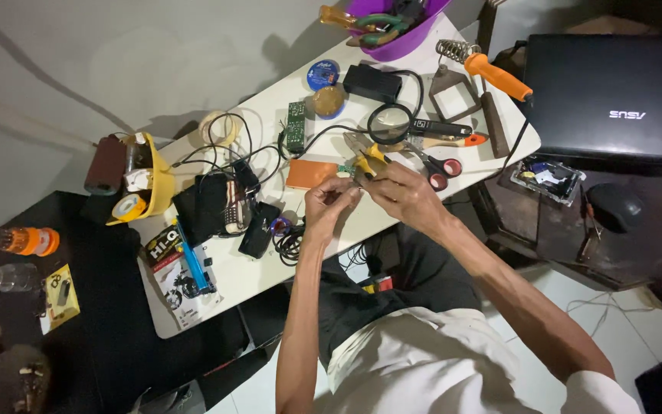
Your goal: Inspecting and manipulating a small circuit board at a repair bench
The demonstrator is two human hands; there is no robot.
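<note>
Counted on the white surface (323, 253): one pair of yellow-handled pliers (368, 159), one pair of red-handled scissors (437, 166), one magnifying glass (392, 123), one green circuit board (296, 126), one black power adapter (372, 82) and one orange-handled soldering iron (499, 77). Two bowls are noted: purple (404, 38) at 12 o'clock, yellow (161, 184) at 9. Two hands are counted.

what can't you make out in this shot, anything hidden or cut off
- Head view: the small piece pinched in the left hand is too small, and fingers cover it.
- The yellow-handled pliers in the right hand: handles partly wrapped by the hand.
- The purple bowl is cut off by the top edge.
</note>
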